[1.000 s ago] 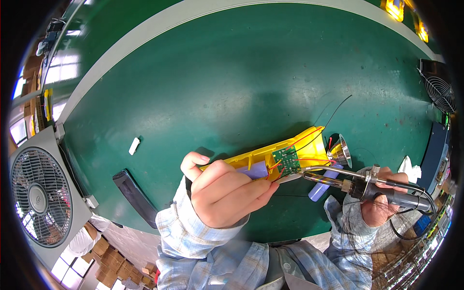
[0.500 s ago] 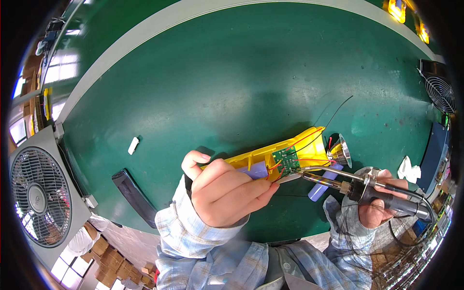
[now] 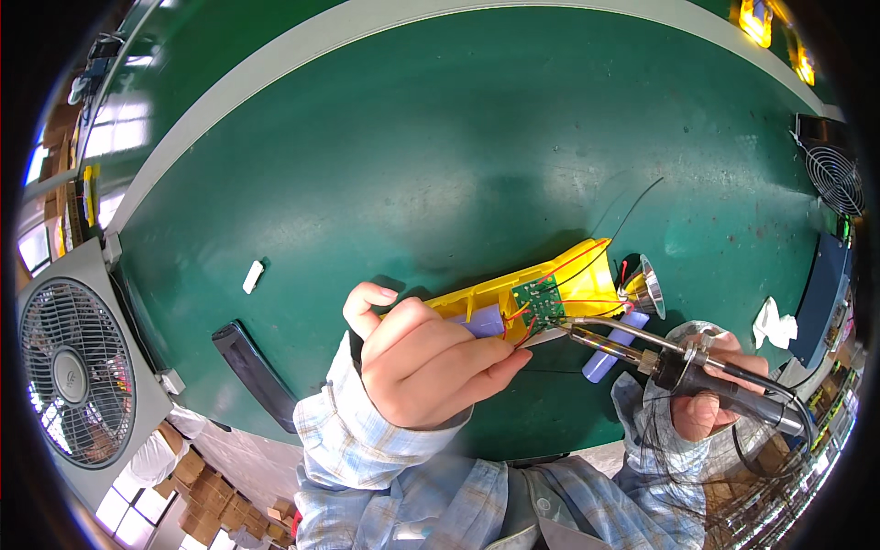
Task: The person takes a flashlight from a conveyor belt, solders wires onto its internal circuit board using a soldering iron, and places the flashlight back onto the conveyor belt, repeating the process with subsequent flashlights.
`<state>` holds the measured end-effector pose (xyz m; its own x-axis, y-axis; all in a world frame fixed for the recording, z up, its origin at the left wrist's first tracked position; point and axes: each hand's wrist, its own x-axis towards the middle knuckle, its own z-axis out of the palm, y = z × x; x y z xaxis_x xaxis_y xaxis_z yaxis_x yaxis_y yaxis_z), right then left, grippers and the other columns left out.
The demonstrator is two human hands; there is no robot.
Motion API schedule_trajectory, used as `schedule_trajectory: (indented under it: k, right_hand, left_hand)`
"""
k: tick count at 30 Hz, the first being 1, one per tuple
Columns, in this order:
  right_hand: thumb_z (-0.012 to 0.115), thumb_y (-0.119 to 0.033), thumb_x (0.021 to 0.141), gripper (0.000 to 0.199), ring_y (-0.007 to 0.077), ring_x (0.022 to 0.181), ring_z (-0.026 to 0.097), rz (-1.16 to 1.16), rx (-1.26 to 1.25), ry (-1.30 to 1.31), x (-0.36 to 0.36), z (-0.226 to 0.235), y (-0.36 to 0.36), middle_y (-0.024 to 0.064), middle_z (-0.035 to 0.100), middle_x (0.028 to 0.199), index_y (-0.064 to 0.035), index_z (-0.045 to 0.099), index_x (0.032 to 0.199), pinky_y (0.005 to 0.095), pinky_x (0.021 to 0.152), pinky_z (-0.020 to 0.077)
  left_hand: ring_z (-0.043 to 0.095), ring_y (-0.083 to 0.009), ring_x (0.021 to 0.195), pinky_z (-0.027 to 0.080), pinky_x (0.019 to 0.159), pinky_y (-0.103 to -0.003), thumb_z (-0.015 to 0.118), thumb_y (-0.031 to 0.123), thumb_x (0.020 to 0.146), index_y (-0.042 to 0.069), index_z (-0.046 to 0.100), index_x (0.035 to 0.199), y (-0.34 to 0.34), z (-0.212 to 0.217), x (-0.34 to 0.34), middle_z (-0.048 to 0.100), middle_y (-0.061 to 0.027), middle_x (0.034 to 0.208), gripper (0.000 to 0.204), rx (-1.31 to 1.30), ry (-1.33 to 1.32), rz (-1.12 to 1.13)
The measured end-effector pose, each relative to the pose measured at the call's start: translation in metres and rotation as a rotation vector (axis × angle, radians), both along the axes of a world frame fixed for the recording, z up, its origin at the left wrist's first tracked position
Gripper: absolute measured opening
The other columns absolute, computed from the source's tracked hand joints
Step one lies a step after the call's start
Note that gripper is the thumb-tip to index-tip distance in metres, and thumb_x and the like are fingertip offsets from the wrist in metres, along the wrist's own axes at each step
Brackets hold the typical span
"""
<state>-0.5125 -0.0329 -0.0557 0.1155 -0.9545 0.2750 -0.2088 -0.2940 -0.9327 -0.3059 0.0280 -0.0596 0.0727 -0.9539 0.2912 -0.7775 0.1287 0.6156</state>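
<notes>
My left hand (image 3: 426, 367) is closed over the left end of a yellow plastic housing (image 3: 587, 261), thumb and forefinger pinched at a thin wire (image 3: 530, 332) beside the green circuit board (image 3: 539, 299). A purple cylindrical battery (image 3: 484, 321) lies in the housing, partly behind my fingers. Red and black wires run from the board. My right hand (image 3: 704, 403) grips a soldering iron (image 3: 674, 371) with a metal tube along its top; its tip reaches the board's lower right edge. Beyond the housing's right end sits a silvery reflector cup (image 3: 647, 286). A second purple battery (image 3: 612, 350) lies under the iron.
On the green table (image 3: 385, 165) lie a black elongated object (image 3: 252, 374) and a small white piece (image 3: 253, 276). A grey fan (image 3: 73, 371) stands at the left. Along the right are crumpled white tissue (image 3: 775, 324), a dark blue box (image 3: 819, 298) and a black fan unit (image 3: 832, 174).
The soldering iron's handle and my right hand have shifted slightly down and left. The housing with its board has moved a little left. My left hand stays nearly in place.
</notes>
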Motion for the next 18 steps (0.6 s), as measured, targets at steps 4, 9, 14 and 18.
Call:
schedule_trajectory:
  k: [4,9,14,18]
  right_hand:
    - [0.052,-0.027,0.065,0.028,0.0164,0.055,0.040,0.102,-0.045,-0.064,0.001,0.001,-0.001,0.0052,0.035,0.066,-0.0015,0.039,0.069,0.0274,0.047,0.0341]
    - [0.053,-0.034,0.065,0.038,0.0167,0.053,0.040,0.325,-0.160,-0.124,-0.006,-0.006,-0.003,0.0055,0.036,0.065,-0.0005,0.037,0.070,0.0272,0.048,0.0361]
    - [0.058,-0.020,0.062,0.035,0.0145,0.042,0.037,0.130,-0.188,-0.307,0.002,-0.005,-0.005,0.0099,0.039,0.055,0.0004,0.031,0.072,0.0252,0.038,0.0328]
    - [0.060,-0.026,0.061,0.037,0.0151,0.044,0.038,0.011,-0.088,-0.190,0.011,0.001,0.001,0.0060,0.038,0.059,-0.0002,0.035,0.068,0.0265,0.037,0.0332]
  left_hand:
    - [0.036,-0.0107,0.045,0.022,0.058,-0.029,0.065,0.011,0.042,0.011,0.054,0.054,0.001,-0.003,0.003,0.042,0.0035,0.049,0.017,-0.008,0.005,0.014]
    - [0.035,-0.0104,0.044,0.021,0.057,-0.028,0.065,0.010,0.042,0.011,0.053,0.054,0.001,-0.003,0.002,0.042,0.0037,0.048,0.017,0.011,0.009,0.018]
    - [0.035,-0.0101,0.044,0.021,0.057,-0.028,0.065,0.010,0.042,0.011,0.053,0.053,0.000,-0.001,0.001,0.042,0.0038,0.047,0.017,0.020,0.013,0.017]
    - [0.035,-0.0102,0.044,0.021,0.057,-0.028,0.065,0.010,0.042,0.011,0.053,0.053,0.001,-0.003,0.001,0.042,0.0039,0.047,0.017,0.005,0.009,0.027]
